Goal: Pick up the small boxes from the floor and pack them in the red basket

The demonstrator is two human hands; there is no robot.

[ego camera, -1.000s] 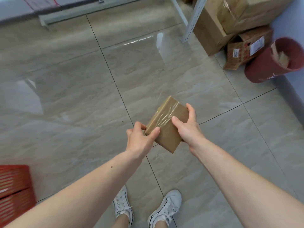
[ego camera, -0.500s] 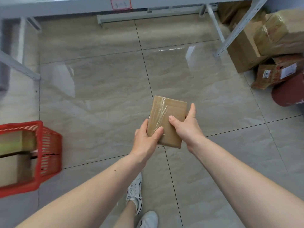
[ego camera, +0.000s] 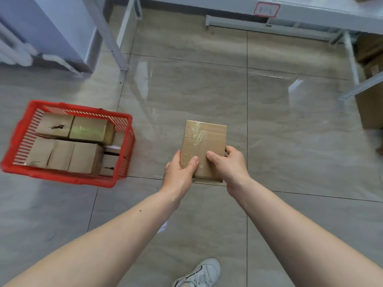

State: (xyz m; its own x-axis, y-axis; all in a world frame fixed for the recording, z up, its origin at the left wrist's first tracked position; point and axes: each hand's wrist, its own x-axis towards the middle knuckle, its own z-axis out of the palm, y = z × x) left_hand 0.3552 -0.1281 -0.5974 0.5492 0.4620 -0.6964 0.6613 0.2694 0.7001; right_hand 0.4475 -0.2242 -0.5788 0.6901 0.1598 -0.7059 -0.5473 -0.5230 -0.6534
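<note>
A person looked down at their own two bare forearms, which reached forward over a glossy grey tiled floor [ego camera: 290, 141]. Both hands gripped the near end of one small cardboard box [ego camera: 204, 141], a flat brown carton sealed with clear, wrinkled tape along its top face; no printing could be read on it. The left hand [ego camera: 180, 175] wrapped around the box's left edge with the thumb pressed on top, and the right hand [ego camera: 232, 166] curled around the right edge with its thumb also lying across the top. The box was held in the air above the floor, flat side up, with its far end pointing away from the person. Well to the left of the hands, a red basket [ego camera: 68, 179] of slotted plastic sat on the floor, already holding several packed boxes [ego camera: 83, 146] in plain brown cardboard; one carried shiny tape and two showed small dark marks too blurred to read. Beyond the hands stood a pale metal shelf [ego camera: 310, 15] bearing a red-bordered label [ego camera: 267, 9] whose handwriting was too faint to make out. To the far right of the hands, larger cardboard cartons [ego camera: 369, 108] rested under the shelving. Below the arms, one white sneaker [ego camera: 199, 274] showed at the bottom edge.
</note>
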